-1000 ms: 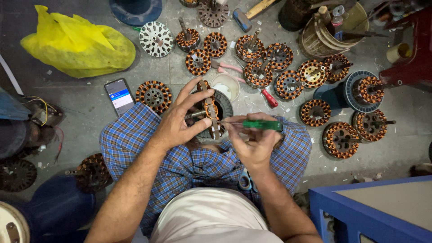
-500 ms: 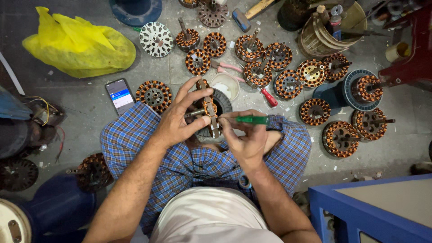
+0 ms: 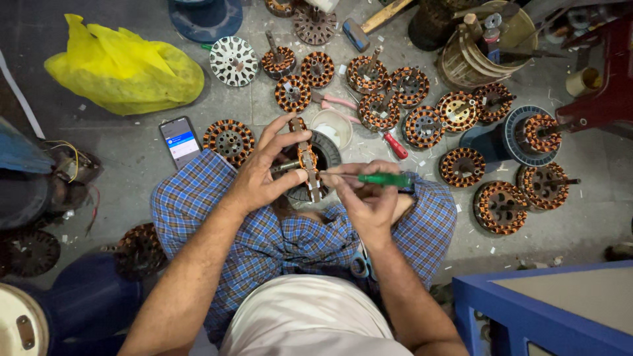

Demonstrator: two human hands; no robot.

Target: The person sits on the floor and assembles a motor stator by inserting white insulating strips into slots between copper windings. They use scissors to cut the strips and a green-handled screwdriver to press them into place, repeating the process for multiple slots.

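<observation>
— Hands first: what are they doing?

— Left hand (image 3: 264, 178) is wrapped around a copper-wound stator (image 3: 306, 161), held on edge above the lap, thumb under it and fingers curled over the top. Right hand (image 3: 369, 198) pinches a green-handled screwdriver (image 3: 386, 178), its shaft pointing left into the stator's windings.

— Is the tip touching the copper?

— Looks like it, though the fingers hide the very end, so I can't swear to it.

— What's under them?

— Knees in blue checked cloth (image 3: 198, 204), and a dark round housing (image 3: 326, 155) on the floor just behind the stator. A small white bowl (image 3: 333, 126) sits beside that, with red-handled pliers (image 3: 395, 146) close by.

— And further out?

— More wound stators (image 3: 386, 82) scattered across the concrete to the right, one on a blue spool (image 3: 511, 132). A phone (image 3: 179, 140) lies by the left knee, screen lit. A yellow plastic bag (image 3: 125, 69) is well off to the upper left, and a bare steel core (image 3: 233, 60) near it.
</observation>
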